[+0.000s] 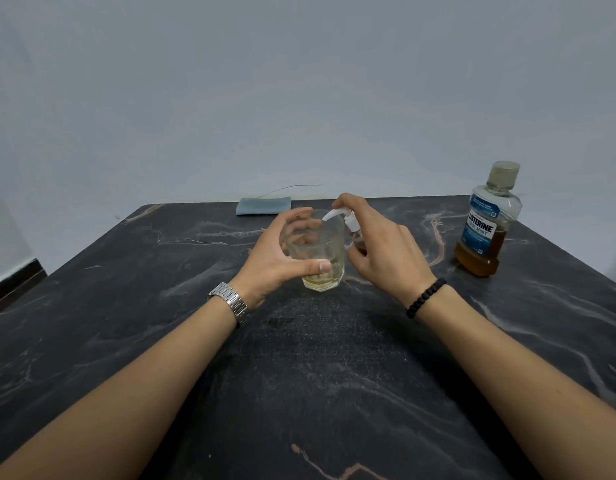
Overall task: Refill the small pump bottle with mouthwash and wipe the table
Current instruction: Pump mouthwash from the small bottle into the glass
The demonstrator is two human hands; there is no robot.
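While our right forefinger [344, 199] lies on top of the white pump head, the other fingers of our right hand [386, 247] curl round the small pump bottle [353, 230], most of which they hide; its spout reaches over the rim of the glass. Our left hand [279, 258] wraps the glass [322, 261] from the left, thumb across its near side and fingers curled behind it, seen through the clear wall. The glass stands on the table [126, 341], a dark marbled top, with a shallow layer of pale yellowish liquid at its bottom. A steel watch [230, 303] sits on our left wrist and a black bead bracelet [425, 298] on the right. Well off to the right the mouthwash bottle [486, 220] stands upright and capped, its amber liquid low in the body. At the far edge, behind the glass and to the left, a folded grey-blue cloth [263, 206] lies flat near the wall.
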